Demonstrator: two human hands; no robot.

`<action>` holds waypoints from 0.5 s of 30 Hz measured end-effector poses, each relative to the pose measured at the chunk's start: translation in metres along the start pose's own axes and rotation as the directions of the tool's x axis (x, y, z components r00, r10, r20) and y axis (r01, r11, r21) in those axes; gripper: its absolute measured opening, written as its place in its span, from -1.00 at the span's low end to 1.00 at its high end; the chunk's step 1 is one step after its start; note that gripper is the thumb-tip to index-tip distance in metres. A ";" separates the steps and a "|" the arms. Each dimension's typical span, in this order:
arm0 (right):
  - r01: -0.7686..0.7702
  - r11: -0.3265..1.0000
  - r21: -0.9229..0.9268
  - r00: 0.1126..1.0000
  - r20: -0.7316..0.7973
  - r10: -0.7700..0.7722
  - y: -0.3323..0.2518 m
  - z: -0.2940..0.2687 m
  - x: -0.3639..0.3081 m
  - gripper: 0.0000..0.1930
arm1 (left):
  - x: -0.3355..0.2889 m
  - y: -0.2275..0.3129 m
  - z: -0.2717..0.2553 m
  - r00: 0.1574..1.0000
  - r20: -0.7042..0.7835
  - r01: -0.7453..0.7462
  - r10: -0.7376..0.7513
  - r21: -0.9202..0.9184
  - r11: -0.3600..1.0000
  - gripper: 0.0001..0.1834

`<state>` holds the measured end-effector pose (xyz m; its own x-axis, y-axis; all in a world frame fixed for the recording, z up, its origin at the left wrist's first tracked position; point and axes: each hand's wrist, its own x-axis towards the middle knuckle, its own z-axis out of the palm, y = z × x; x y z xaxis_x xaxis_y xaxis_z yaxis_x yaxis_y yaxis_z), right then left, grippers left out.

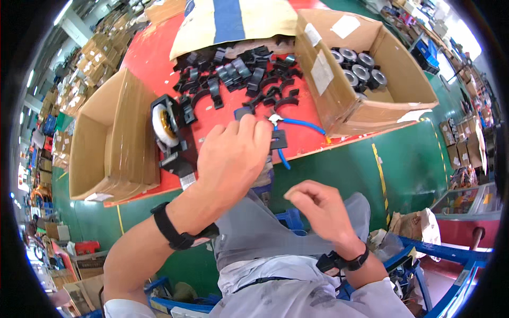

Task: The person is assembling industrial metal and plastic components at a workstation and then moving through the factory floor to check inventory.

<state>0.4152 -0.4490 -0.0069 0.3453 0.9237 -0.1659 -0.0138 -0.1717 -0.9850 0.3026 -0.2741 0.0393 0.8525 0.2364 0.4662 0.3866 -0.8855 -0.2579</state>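
Your left hand (236, 151) looms nearest, right over the red table (154, 47)!
Its fingers curl together, tips hidden, so I can't tell whether they're pinching the flat black piece (279, 139) that peeks out just to their right. Blue-handled pliers (304, 124) lie beside that piece, and beyond your knuckles spread the curved black clips (233, 74). Over to the right of those fingers, your right hand (323, 209) curls loosely above your lap, thumb close to forefinger; whether they meet, I can't tell.
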 end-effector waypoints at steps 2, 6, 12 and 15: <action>-0.041 0.999 0.028 0.999 0.018 0.041 0.000 0.002 0.001 -0.83 | 0.000 0.002 0.000 0.999 0.030 0.024 -0.023 -0.029 0.999 -0.82; -0.004 1.000 -0.030 0.993 0.117 0.007 -0.009 0.012 0.000 -0.83 | 0.001 -0.001 -0.007 0.993 0.107 0.061 -0.046 -0.142 0.988 -0.69; -0.040 0.996 -0.079 0.994 0.101 0.048 -0.012 0.005 -0.022 -0.83 | 0.003 -0.055 -0.041 0.736 0.668 0.645 -0.109 -0.644 0.411 -0.45; -0.023 0.995 -0.093 0.998 0.064 0.029 -0.008 0.004 -0.023 -0.83 | 0.002 -0.056 -0.018 0.669 0.743 0.715 -0.034 -0.631 0.301 -0.53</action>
<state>0.4035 -0.4669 0.0042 0.2838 0.9384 -0.1970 0.0655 -0.2239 -0.9724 0.2762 -0.2306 0.0696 0.8184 0.4851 -0.3080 0.5044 -0.3497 0.7895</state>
